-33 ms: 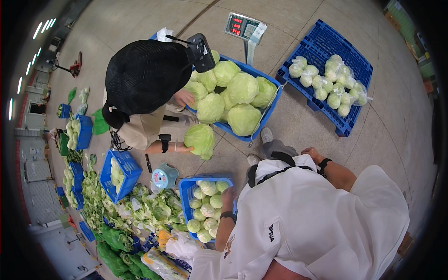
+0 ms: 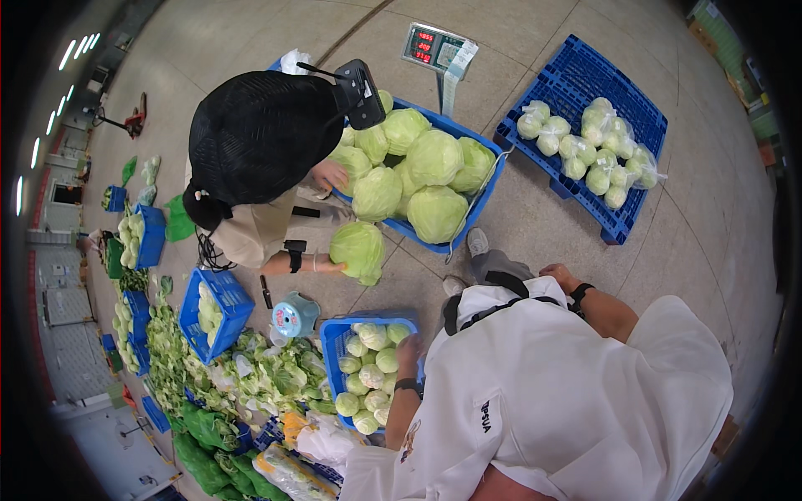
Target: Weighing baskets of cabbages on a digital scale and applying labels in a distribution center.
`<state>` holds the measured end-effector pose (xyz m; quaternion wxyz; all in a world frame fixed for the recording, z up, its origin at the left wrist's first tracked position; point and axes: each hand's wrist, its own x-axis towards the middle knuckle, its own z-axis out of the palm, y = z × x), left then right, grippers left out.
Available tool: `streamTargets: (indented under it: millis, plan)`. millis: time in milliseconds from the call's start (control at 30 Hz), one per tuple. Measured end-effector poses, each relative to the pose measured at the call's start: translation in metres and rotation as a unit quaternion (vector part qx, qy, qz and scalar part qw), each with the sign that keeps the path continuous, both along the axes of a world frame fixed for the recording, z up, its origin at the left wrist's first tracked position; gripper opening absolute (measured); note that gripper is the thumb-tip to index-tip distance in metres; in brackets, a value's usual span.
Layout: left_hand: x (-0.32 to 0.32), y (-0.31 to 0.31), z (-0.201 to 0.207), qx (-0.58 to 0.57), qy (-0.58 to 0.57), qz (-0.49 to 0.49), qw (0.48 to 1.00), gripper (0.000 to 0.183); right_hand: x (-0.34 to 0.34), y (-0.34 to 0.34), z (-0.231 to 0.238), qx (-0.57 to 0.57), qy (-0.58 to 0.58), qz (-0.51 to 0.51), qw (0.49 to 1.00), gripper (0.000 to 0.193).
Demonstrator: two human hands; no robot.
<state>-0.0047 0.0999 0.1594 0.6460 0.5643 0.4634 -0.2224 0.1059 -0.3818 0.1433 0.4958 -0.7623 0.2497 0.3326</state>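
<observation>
My left hand (image 2: 408,354) hangs over the right rim of a blue crate (image 2: 332,342) filled with small cabbages (image 2: 370,378). Its fingers are too unclear to read, and contact with the crate cannot be made out. Out to the right, my right hand (image 2: 558,274) is beside my grey trousers, with its fingers partly hidden. Across from me a co-worker in black bends forward, holding a large cabbage (image 2: 357,252) in one hand. The co-worker's other hand (image 2: 330,174) rests at a large blue crate (image 2: 493,190) heaped with big cabbages (image 2: 436,158).
A scale display (image 2: 434,47) stands behind the large crate. Bagged cabbages (image 2: 598,125) lie on a blue pallet (image 2: 576,71) at the far right. Left are a small blue stool (image 2: 296,315), another blue crate (image 2: 234,313), loose leaves (image 2: 280,367) and green sacks (image 2: 209,430).
The red digits on the scale display are different. My hands, the co-worker and the cabbages show no visible movement.
</observation>
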Motion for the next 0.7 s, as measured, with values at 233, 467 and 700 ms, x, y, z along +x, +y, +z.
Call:
streamTargets:
  millis: [233, 467, 700]
  plan:
    - [-0.0017, 0.0032, -0.0067, -0.016, -0.008, 0.037, 0.999, 0.032, 0.0006, -0.0007, -0.0056, 0.009, 0.02, -0.018, 1.0, 0.028]
    - [-0.0023, 0.003, -0.0063, 0.029, 0.005, -0.01, 1.0, 0.038, 0.0015, -0.0005, -0.0064, 0.009, 0.016, -0.017, 1.0, 0.028]
    - [-0.0024, 0.0029, -0.0072, 0.002, 0.005, 0.014, 1.0, 0.035, 0.0026, 0.0002, -0.0043, 0.007, 0.025, -0.022, 0.999, 0.028]
